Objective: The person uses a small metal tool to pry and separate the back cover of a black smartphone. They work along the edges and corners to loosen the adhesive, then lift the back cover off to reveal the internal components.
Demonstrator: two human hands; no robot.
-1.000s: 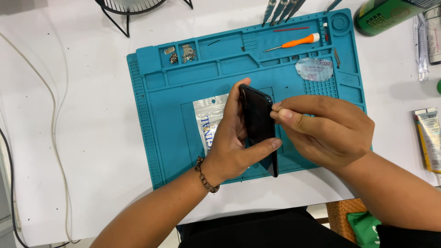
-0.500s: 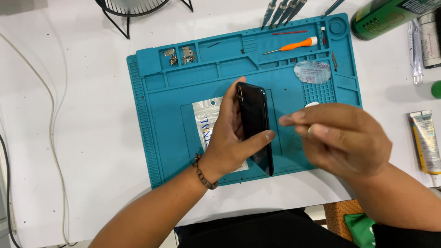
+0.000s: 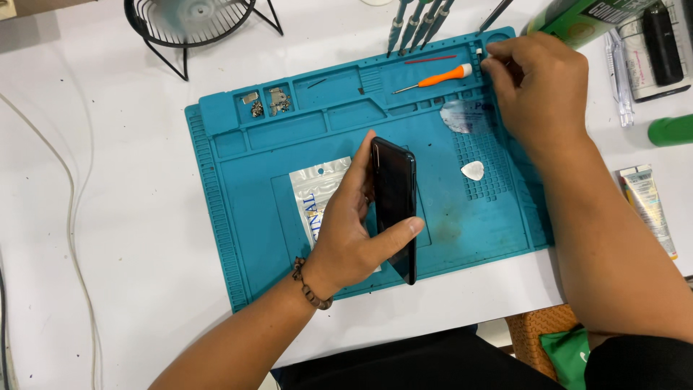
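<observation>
A black phone (image 3: pixel 395 206) is held on edge above the blue mat (image 3: pixel 238 217), clamped between the left hand (image 3: pixel 354 231) thumb and fingers so one side is kept exposed. The right hand (image 3: pixel 538 90) is reached to the mat's top right corner, fingertips pinched on a small white item (image 3: pixel 479 52). A white pick (image 3: pixel 473 170) is left nearby.

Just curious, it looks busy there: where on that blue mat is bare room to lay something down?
Bare patches: the mat left of the silver pouch, and between the phone and the white pick. Crowded: the top trays with screws, the orange screwdriver and the right hand.
</observation>
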